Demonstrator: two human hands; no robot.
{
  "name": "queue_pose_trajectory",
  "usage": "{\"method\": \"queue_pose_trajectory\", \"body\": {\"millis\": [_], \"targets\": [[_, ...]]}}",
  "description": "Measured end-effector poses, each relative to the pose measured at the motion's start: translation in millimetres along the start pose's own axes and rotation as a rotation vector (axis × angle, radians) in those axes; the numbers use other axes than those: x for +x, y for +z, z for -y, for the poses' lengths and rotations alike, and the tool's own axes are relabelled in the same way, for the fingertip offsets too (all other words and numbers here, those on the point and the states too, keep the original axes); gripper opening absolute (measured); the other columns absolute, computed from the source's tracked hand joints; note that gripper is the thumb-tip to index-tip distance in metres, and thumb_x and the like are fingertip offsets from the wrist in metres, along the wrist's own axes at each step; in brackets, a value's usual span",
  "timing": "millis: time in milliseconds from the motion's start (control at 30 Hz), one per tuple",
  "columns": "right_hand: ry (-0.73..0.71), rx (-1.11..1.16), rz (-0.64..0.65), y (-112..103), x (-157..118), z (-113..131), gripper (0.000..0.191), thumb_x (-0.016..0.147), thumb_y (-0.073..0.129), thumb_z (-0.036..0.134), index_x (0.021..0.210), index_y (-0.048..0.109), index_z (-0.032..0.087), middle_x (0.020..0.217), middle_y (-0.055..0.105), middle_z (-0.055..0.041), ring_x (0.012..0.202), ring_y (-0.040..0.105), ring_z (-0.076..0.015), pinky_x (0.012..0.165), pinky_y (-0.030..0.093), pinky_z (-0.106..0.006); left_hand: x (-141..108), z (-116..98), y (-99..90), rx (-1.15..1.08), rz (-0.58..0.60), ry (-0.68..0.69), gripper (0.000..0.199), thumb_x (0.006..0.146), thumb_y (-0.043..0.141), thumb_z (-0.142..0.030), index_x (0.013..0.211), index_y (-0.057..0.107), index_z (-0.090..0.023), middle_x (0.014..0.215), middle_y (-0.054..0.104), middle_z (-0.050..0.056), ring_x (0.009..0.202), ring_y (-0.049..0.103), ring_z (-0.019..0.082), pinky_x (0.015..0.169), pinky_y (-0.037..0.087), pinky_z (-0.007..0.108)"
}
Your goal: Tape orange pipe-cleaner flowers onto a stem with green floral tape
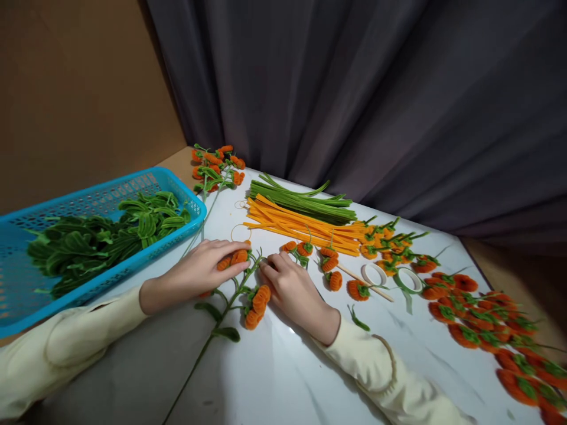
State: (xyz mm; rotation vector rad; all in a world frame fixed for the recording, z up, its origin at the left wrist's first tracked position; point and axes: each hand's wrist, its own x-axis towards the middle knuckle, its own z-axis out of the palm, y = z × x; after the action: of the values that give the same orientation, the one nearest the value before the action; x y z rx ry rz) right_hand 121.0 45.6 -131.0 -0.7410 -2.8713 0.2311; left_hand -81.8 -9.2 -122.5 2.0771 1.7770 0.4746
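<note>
A branch made of fuzzy green pipe cleaner, its stem [228,307] bearing leaves and orange flower heads [257,307], lies slanted across the front of the table. My left hand [199,268] is closed around an orange pipe-cleaner flower [234,258] beside the upper stem, thumb below and fingers above. Close by on the other side, my right hand [295,286] has its fingers curled and pressed together against the stem's tip. Whatever is between those fingertips is hidden. Loose orange flowers [329,260] lie just beyond my right hand.
A blue basket [195,208] of green leaves stands at left. Green pipe cleaners [301,200] and yellow-orange ones [301,227] lie behind the hands. Tape rolls [410,280], a wooden stick [365,283] and several orange flowers [482,319] spread rightward. Finished-looking branches [217,168] lie far left; a dark curtain [310,88] hangs behind.
</note>
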Motion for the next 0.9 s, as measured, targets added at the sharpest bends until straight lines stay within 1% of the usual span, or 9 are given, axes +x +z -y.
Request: {"method": "queue_pose_trajectory", "body": {"millis": [133,267,433,533,733,900], "targets": [[0.043,0.001,-0.014,-5,-1,3,0.019,0.089,0.046,0.012,0.1,0.061,0.014,0.089,0.059,-0.0096,0.091,0.049,-0.0236,0.074,0.044,-0.033,0,1,0.3,0.071,0.008,0.021,0.032,0.087,0.045,-0.035,0.107,0.061,-0.016,0.11,0.066,0.007,0.102,0.059,0.023,0.09,0.041,0.034],[0.056,0.026,-0.001,-8,0,1,0.023,0.09,0.043,0.013,0.104,0.061,0.014,0.095,0.06,-0.0101,0.094,0.05,-0.0246,0.075,0.045,-0.035,1,2,2.2,0.06,0.017,0.032,0.03,0.089,0.041,-0.032,0.103,0.062,-0.015,0.105,0.065,0.008,0.098,0.057,0.022,0.088,0.041,0.035],[0.075,0.187,0.038,-10,2,-8,0.024,0.092,0.043,0.02,0.104,0.063,0.016,0.098,0.061,-0.0081,0.091,0.052,-0.0215,0.077,0.046,-0.033,2,8,7.2,0.062,0.022,0.033,0.033,0.091,0.038,-0.031,0.105,0.064,-0.017,0.101,0.06,0.009,0.099,0.052,0.022,0.09,0.04,0.036],[0.076,0.26,0.043,-12,3,-11,0.023,0.092,0.045,0.021,0.104,0.064,0.015,0.098,0.062,-0.0084,0.092,0.053,-0.0211,0.08,0.046,-0.033,2,12,11.4,0.065,0.005,0.045,0.033,0.09,0.039,-0.031,0.106,0.065,-0.018,0.099,0.057,0.008,0.097,0.051,0.022,0.088,0.04,0.035],[0.05,0.232,-0.024,-18,3,-11,0.022,0.09,0.045,0.016,0.102,0.064,0.011,0.096,0.063,-0.0109,0.092,0.051,-0.0236,0.083,0.044,-0.037,3,15,12.3,-0.053,-0.012,0.022,0.032,0.09,0.041,-0.033,0.106,0.064,-0.019,0.1,0.058,0.006,0.098,0.054,0.02,0.089,0.041,0.03],[0.025,0.276,-0.053,-20,3,-12,0.022,0.09,0.045,0.014,0.102,0.063,0.011,0.096,0.063,-0.0104,0.09,0.053,-0.0231,0.082,0.044,-0.037,4,11,3.9,-0.153,0.014,-0.021,0.037,0.09,0.04,-0.037,0.114,0.062,-0.02,0.109,0.063,0.006,0.105,0.055,0.02,0.095,0.039,0.03]]}}
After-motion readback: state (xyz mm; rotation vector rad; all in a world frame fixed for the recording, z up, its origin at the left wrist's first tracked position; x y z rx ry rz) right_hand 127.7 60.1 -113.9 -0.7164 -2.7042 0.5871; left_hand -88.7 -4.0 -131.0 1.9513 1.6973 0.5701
